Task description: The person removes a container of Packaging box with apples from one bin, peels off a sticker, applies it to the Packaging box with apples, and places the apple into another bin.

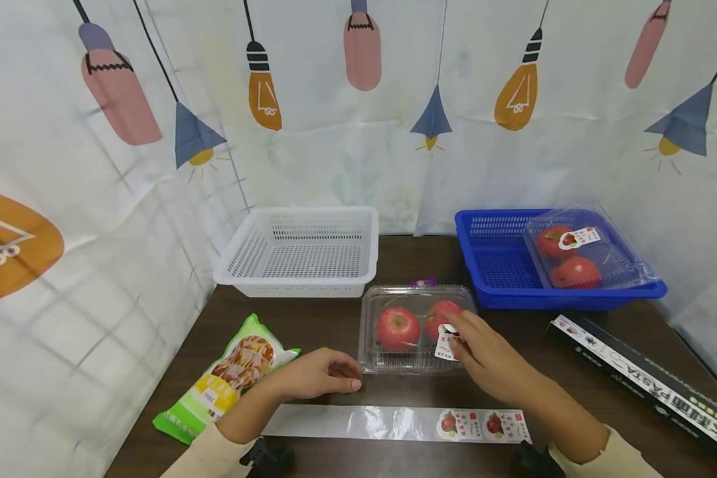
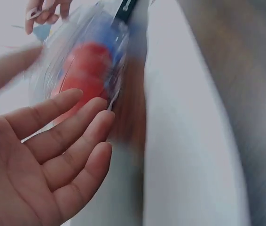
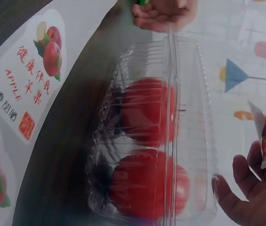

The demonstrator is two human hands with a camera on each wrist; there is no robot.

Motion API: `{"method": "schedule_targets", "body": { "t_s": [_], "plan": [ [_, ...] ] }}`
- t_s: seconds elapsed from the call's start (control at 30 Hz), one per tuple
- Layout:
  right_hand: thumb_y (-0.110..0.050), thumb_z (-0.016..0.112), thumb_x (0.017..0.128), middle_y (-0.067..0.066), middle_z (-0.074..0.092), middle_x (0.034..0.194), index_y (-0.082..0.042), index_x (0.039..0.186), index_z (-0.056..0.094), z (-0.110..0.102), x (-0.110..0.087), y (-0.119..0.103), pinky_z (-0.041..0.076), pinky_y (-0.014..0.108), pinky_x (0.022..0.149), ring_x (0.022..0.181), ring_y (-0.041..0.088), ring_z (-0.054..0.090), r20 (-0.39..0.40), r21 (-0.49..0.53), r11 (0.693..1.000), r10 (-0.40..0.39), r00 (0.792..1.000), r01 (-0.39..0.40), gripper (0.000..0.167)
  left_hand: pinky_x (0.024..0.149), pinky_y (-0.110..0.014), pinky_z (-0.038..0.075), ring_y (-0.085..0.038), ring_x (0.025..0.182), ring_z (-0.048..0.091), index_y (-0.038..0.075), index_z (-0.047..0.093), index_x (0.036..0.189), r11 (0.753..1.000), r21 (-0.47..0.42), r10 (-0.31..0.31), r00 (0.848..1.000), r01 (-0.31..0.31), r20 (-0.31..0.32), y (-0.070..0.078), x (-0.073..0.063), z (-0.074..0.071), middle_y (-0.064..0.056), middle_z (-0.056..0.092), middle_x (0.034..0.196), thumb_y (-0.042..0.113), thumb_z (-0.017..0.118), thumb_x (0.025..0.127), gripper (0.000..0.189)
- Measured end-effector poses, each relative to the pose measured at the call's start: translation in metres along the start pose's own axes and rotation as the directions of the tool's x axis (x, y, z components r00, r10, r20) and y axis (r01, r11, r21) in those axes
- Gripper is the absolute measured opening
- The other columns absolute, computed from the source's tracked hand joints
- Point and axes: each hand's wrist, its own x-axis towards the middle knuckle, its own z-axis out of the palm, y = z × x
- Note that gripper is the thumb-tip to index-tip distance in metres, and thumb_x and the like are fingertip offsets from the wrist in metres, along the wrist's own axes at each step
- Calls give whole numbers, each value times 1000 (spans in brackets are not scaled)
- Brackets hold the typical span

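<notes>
A clear plastic clamshell box (image 1: 421, 362) with two red apples (image 1: 398, 328) inside sits lid down on the table. Over its right side, my right hand (image 1: 492, 362) pinches an apple-print sticker (image 1: 446, 346); the right wrist view shows this sticker (image 3: 264, 141) at the fingers, above the lid. My left hand (image 1: 319, 375) is near the box's front left corner, holding nothing, its fingers loosely bent in the left wrist view (image 2: 53, 165). In front of the box lies a glossy backing strip (image 1: 388, 421) with two stickers (image 1: 484, 425) at its right end.
A white basket (image 1: 301, 290) stands behind left. The blue basket (image 1: 561, 299) behind right bears a labelled box of apples (image 1: 576, 252). A green food bag (image 1: 227, 378) lies left, a long black carton (image 1: 651, 385) right. Something small and purple (image 1: 424, 282) shows behind the box.
</notes>
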Motion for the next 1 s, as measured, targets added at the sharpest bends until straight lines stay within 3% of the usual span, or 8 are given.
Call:
{"method": "schedule_targets", "body": {
  "t_s": [0.1, 0.17, 0.27, 0.43, 0.5, 0.63, 1.0],
  "plan": [
    [-33, 55, 101, 6, 48, 136, -16, 150, 35, 2, 7, 1, 43, 50, 97, 121, 23, 48, 82, 15, 998, 64, 995, -65, 56, 79, -32, 52, -17, 90, 65, 2, 61, 123, 999, -28, -36, 997, 35, -70, 0, 5, -6, -2, 69, 97, 31, 65, 95, 41],
    [-37, 55, 100, 15, 41, 145, -14, 152, 32, 3, 12, 2, 36, 59, 102, 132, 33, 40, 117, 18, 996, 80, 990, -83, 61, 76, -35, 53, -20, 87, 65, -1, 55, 130, 997, -66, -59, 990, 51, -128, 2, 10, -8, -6, 69, 95, 34, 64, 95, 50],
    [-35, 57, 99, 18, 40, 145, -10, 151, 33, 3, 21, 6, 35, 58, 103, 133, 36, 39, 147, 3, 998, 68, 987, -69, 62, 74, -36, 55, -23, 84, 66, 0, 47, 137, 992, -108, -93, 973, 72, -211, 5, 19, -8, -6, 69, 96, 41, 64, 94, 62],
    [-33, 58, 99, 5, 50, 126, -6, 147, 41, 4, 36, 13, 42, 47, 97, 114, 21, 48, 198, -14, 1000, -21, 980, 25, 58, 68, -35, 56, -22, 77, 66, 3, 38, 144, 988, -116, -131, 950, 102, -284, 11, 33, -5, -3, 69, 91, 49, 67, 89, 78],
    [-33, 57, 99, 2, 51, 122, -6, 146, 43, 5, 41, 15, 43, 45, 95, 109, 19, 48, 223, -14, 999, -40, 974, 45, 56, 65, -35, 56, -21, 74, 66, 2, 34, 146, 988, -111, -138, 945, 109, -297, 13, 37, -3, -3, 67, 85, 49, 70, 86, 84],
    [-34, 57, 99, 6, 52, 126, -7, 145, 44, 7, 47, 18, 41, 52, 100, 117, 26, 49, 256, -20, 999, -32, 966, 39, 55, 62, -35, 55, -20, 66, 62, -1, 30, 148, 987, -124, -139, 941, 105, -308, 14, 44, -2, -4, 64, 76, 42, 77, 82, 91],
    [-31, 60, 97, 8, 52, 128, -7, 143, 47, 10, 51, 24, 37, 57, 102, 122, 31, 47, 231, 9, 998, -59, 971, 59, 54, 62, -35, 54, -19, 59, 60, -1, 28, 149, 981, -159, -155, 950, 114, -271, 13, 45, -4, -6, 63, 70, 36, 78, 83, 91]
  ]
}}
